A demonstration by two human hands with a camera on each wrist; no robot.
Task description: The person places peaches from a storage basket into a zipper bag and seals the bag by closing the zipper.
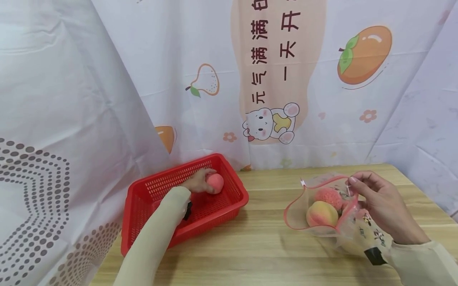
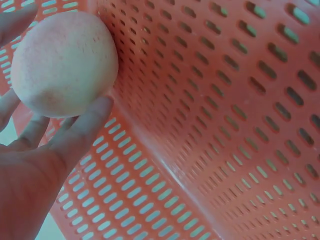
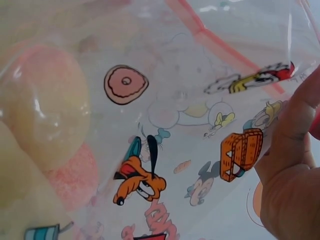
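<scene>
Inside the red plastic basket (image 1: 211, 221), my left hand (image 1: 195, 181) holds a pink peach (image 1: 215, 183) near the basket's right end. Seen from the left wrist, thumb and fingers curve round the peach (image 2: 65, 65), beside the slotted wall. My right hand (image 1: 384, 204) pinches the pink-edged rim of a clear zip bag (image 1: 352, 238), whose mouth gapes toward the left. A yellow-and-pink peach (image 1: 322, 214) and a rough pink fruit (image 1: 328, 197) lie in it. The right wrist view shows the bag's cartoon prints (image 3: 140, 182) and fruit (image 3: 45, 105) through the plastic.
Basket and bag rest on a wooden table (image 1: 264, 238), basket on the left, bag on the right. A printed cloth (image 1: 214, 111) hangs behind the table, and a dotted white cloth (image 1: 71, 119) stands along the left. My left forearm (image 1: 157, 234) crosses the basket's front rim.
</scene>
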